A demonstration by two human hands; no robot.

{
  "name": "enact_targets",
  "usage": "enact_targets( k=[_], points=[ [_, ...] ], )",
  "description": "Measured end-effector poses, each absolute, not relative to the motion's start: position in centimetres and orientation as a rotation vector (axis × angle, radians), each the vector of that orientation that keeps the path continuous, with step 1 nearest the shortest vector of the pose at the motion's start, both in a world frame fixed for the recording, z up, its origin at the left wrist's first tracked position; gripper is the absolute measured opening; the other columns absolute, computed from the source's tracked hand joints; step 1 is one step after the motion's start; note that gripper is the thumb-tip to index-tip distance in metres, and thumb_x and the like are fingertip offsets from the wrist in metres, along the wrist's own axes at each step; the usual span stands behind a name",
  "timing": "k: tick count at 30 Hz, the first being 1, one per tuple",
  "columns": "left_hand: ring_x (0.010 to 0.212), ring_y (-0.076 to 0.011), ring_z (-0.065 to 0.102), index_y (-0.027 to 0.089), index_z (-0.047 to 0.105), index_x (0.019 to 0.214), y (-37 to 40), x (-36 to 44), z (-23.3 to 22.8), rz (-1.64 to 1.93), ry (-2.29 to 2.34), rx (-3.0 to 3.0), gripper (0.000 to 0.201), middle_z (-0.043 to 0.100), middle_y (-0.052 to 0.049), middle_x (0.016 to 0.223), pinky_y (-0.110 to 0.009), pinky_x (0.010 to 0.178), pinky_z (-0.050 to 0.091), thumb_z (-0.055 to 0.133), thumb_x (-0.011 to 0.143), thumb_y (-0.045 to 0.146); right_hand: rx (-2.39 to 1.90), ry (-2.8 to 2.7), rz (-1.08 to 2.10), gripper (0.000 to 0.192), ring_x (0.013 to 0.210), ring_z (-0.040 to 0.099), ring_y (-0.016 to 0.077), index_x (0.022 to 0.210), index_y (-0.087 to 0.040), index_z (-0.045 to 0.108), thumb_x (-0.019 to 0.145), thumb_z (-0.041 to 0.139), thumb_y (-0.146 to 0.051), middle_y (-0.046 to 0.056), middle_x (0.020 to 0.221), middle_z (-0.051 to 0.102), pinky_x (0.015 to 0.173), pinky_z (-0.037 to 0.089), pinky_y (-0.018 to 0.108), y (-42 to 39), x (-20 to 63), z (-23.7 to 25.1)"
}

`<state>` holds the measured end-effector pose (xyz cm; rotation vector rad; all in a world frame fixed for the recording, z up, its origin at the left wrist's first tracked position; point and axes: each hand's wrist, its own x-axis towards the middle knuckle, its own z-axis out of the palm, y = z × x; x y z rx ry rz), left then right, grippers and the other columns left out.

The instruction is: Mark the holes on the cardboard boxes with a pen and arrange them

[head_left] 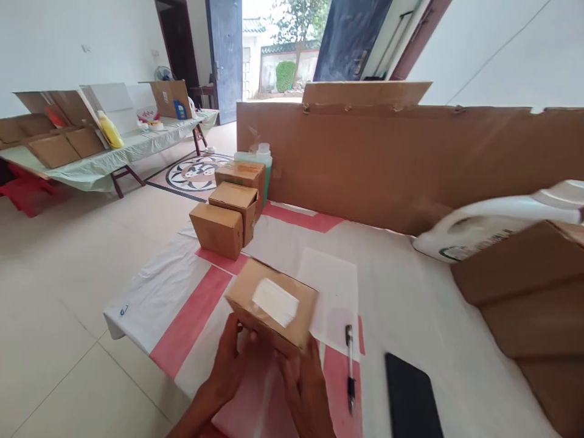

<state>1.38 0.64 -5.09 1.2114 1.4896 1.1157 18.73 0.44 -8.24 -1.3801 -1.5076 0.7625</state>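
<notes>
A small brown cardboard box [241, 289] with a white label [275, 302] on its top is held near the front of the table. My left hand [230, 359] grips its near left corner, fingers partly hidden under the box. On the near right side, my right hand [303, 380] is closed round the box, its fingertips also partly out of sight. A white sheet of paper [335, 286] lies just behind and right of the box. Close to my right hand lies a pen [350, 371], with a black flat device [414, 398] further right.
Three brown boxes [216, 231] stand in a row at the table's left edge, before a jug of green liquid [267, 176]. A long cardboard panel [356, 161] borders the back. At right are a white jug [479, 228] and a large cardboard piece [515, 292]. Another table [150, 146] stands far left.
</notes>
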Motion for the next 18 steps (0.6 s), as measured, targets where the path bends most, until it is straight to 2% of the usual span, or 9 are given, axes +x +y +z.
enact_targets(
  k=[3,6,9,13,18],
  points=[
    [0.123,-0.0323,0.063,0.024,0.058,0.133,2.4,-3.2,-5.2,1.277,1.689,1.037,0.057,0.067,-0.013,0.137,-0.047,0.103,0.052,0.054,0.096,0.067,-1.211,-1.616,0.953,0.072,0.143,0.054,0.0354,0.168,-0.034,0.029,0.102,0.057,-0.047,0.011,0.162,0.05,0.111,0.054,0.057,5.9,13.4,-7.2],
    [0.118,-0.0334,0.067,0.021,0.061,0.127,5.2,-8.1,-4.6,1.394,1.762,0.991,0.063,0.07,-0.015,0.131,-0.047,0.099,0.054,0.056,0.09,0.073,-1.081,-1.696,1.072,0.072,0.149,0.048,0.0329,0.167,-0.031,0.033,0.101,0.058,-0.045,0.012,0.162,0.048,0.119,0.047,0.054,10.5,7.9,-6.8],
    [0.113,-0.0339,0.07,0.019,0.063,0.12,8.2,-11.1,-4.0,1.438,1.771,1.001,0.067,0.073,-0.017,0.123,-0.045,0.094,0.057,0.059,0.085,0.076,-1.074,-1.693,1.114,0.073,0.154,0.042,0.0349,0.166,-0.023,0.035,0.1,0.059,-0.043,0.016,0.165,0.042,0.124,0.041,0.056,13.6,3.9,-7.1],
    [0.112,-0.0332,0.071,0.019,0.066,0.114,11.7,-12.4,-3.9,1.467,1.792,1.033,0.066,0.075,-0.015,0.119,-0.042,0.091,0.058,0.062,0.082,0.077,-1.118,-1.657,1.102,0.077,0.156,0.035,0.0406,0.164,-0.005,0.033,0.098,0.057,-0.036,0.027,0.167,0.033,0.126,0.034,0.058,16.3,1.5,-7.4],
    [0.106,-0.0312,0.07,0.021,0.067,0.106,13.7,-13.3,-3.7,1.425,1.91,1.078,0.054,0.077,-0.005,0.107,-0.041,0.088,0.059,0.059,0.09,0.072,-1.163,-1.623,1.112,0.077,0.156,0.034,0.0415,0.163,-0.008,0.035,0.094,0.062,-0.028,0.026,0.168,0.034,0.126,0.033,0.061,17.6,0.4,-6.1]
  ],
)
